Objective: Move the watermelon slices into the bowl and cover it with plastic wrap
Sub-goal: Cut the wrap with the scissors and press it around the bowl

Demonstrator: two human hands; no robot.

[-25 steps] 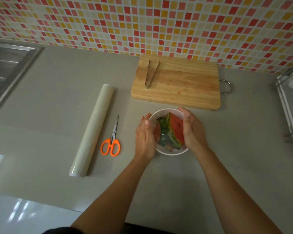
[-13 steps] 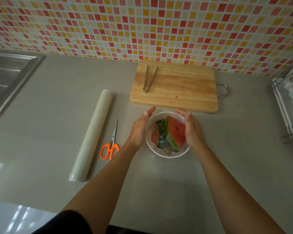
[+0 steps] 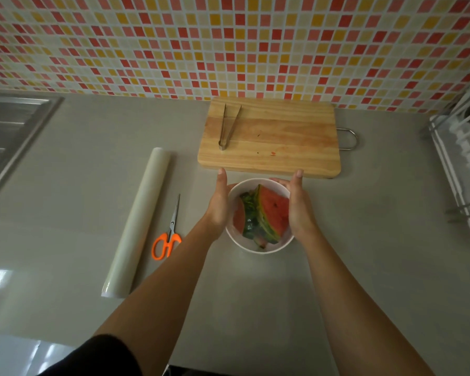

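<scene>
A white bowl (image 3: 258, 249) stands on the grey counter just in front of the cutting board. It holds red watermelon slices (image 3: 273, 210) with green rind. A faint sheen over the bowl looks like clear film, though I cannot tell for sure. My left hand (image 3: 219, 204) lies flat against the bowl's left side, fingers straight and pointing away from me. My right hand (image 3: 299, 210) mirrors it on the right side. A roll of plastic wrap (image 3: 139, 221) lies to the left.
Orange-handled scissors (image 3: 167, 240) lie between the roll and the bowl. A wooden cutting board (image 3: 282, 137) with metal tongs (image 3: 228, 126) on it sits against the tiled wall. A steel sink (image 3: 8, 131) is at far left, a white dish rack (image 3: 467, 158) at far right.
Both hands have gone from cupping the bowl's rim to lying straight along its sides, fingertips reaching toward the cutting board. The bowl stays in place.
</scene>
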